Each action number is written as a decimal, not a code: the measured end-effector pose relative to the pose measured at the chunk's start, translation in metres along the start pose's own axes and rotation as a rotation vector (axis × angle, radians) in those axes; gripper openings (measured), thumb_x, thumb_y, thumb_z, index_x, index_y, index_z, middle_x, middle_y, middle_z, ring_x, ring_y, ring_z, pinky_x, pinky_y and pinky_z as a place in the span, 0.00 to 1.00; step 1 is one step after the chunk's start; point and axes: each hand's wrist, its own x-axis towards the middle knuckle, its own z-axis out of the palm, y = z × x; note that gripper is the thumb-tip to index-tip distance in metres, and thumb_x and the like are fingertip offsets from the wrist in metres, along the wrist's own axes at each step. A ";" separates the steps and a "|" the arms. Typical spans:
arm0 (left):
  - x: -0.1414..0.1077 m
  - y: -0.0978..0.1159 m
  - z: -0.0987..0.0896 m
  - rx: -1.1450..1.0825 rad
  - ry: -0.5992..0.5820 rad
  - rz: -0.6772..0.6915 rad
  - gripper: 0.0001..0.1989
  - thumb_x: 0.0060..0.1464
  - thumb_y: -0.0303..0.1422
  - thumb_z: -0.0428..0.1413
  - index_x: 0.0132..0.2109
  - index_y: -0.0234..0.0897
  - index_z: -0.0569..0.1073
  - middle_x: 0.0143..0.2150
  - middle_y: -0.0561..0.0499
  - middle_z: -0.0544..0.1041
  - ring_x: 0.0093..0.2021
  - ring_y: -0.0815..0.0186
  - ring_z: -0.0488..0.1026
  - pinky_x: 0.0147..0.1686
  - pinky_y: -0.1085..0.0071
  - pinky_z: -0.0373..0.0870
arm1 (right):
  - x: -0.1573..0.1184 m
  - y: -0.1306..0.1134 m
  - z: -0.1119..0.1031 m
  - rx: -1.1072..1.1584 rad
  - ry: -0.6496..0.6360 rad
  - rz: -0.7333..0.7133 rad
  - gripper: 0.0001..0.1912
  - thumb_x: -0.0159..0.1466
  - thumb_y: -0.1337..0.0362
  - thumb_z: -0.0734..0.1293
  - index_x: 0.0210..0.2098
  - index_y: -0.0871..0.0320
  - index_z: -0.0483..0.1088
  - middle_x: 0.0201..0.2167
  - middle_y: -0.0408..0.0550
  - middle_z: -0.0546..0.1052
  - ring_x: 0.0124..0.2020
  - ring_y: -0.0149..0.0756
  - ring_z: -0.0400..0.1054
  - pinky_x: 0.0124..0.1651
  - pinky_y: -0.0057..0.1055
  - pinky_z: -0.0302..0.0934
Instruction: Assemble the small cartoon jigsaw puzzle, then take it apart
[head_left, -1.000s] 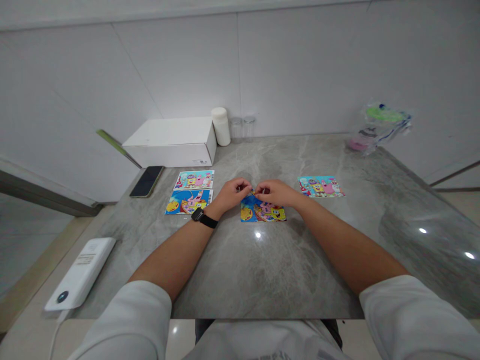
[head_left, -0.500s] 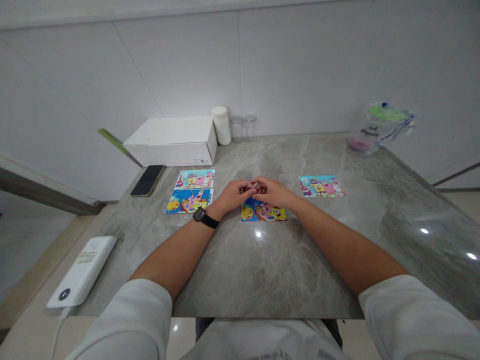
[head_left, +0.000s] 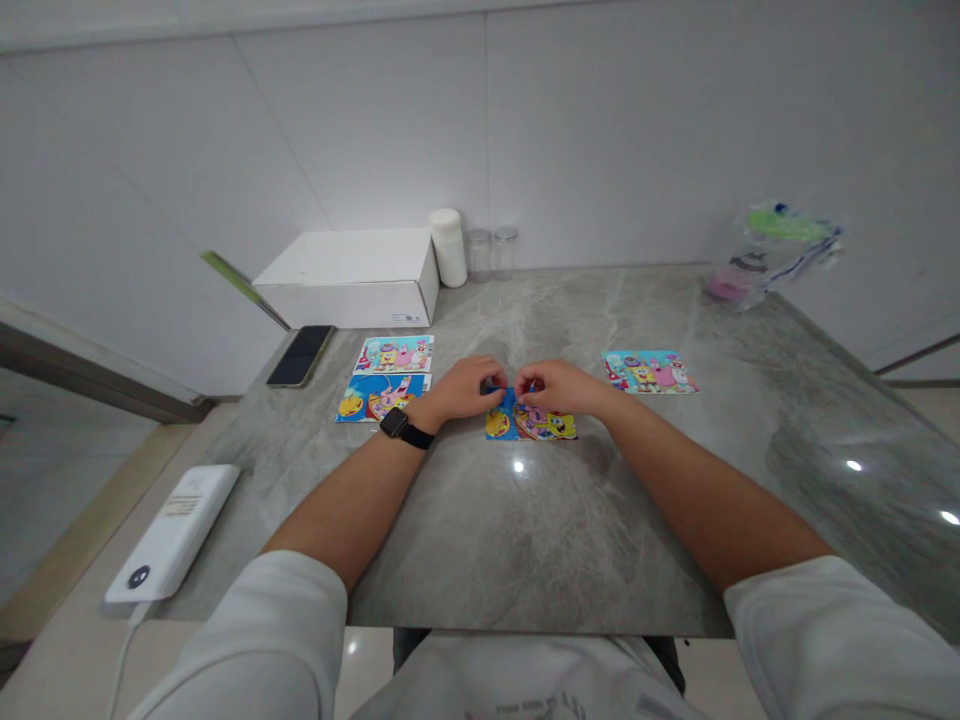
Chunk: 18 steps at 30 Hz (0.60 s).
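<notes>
A blue cartoon picture card (head_left: 531,427) lies flat in front of me, its upper edge partly behind my fingers. My left hand (head_left: 471,386) is at its upper left corner, the fingers curled and closed toward the thumb. Over the upper middle of the card, my right hand (head_left: 556,386) has thumb and fingertips pinched together. Anything small between the fingertips is too hidden to make out. A gap separates the two hands. To the left lie a second blue card (head_left: 375,398) and a light-blue card (head_left: 395,354). Another light-blue card (head_left: 649,371) lies to the right.
On the grey table (head_left: 525,540) are a phone (head_left: 301,356) and a white power bank (head_left: 174,535) with a cable. Along the back stand a white box (head_left: 345,278), a white bottle (head_left: 448,248), clear jars (head_left: 491,255) and a plastic bag (head_left: 772,255).
My hands, whose fingertips met over the card before, have drawn slightly apart. More of the card's upper part shows between them. The view has shifted a little.
</notes>
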 end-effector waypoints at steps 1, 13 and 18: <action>0.000 -0.001 -0.001 0.008 -0.024 0.022 0.08 0.56 0.35 0.60 0.41 0.39 0.81 0.40 0.48 0.79 0.42 0.60 0.74 0.47 0.64 0.68 | 0.000 -0.002 0.001 -0.014 -0.004 -0.008 0.06 0.56 0.70 0.73 0.32 0.53 0.80 0.27 0.39 0.80 0.28 0.32 0.71 0.33 0.28 0.59; -0.004 -0.007 -0.003 0.078 -0.109 0.074 0.13 0.55 0.43 0.67 0.44 0.42 0.83 0.42 0.47 0.78 0.44 0.58 0.74 0.48 0.63 0.67 | 0.001 -0.005 0.017 -0.136 0.005 0.012 0.07 0.58 0.70 0.74 0.32 0.51 0.83 0.28 0.41 0.82 0.30 0.35 0.74 0.35 0.30 0.59; -0.004 -0.008 -0.001 0.108 -0.122 0.054 0.13 0.55 0.44 0.67 0.44 0.42 0.83 0.43 0.47 0.79 0.46 0.56 0.75 0.51 0.61 0.67 | 0.000 -0.007 0.019 -0.161 0.043 0.033 0.06 0.59 0.69 0.75 0.32 0.52 0.82 0.30 0.43 0.82 0.31 0.37 0.74 0.36 0.31 0.60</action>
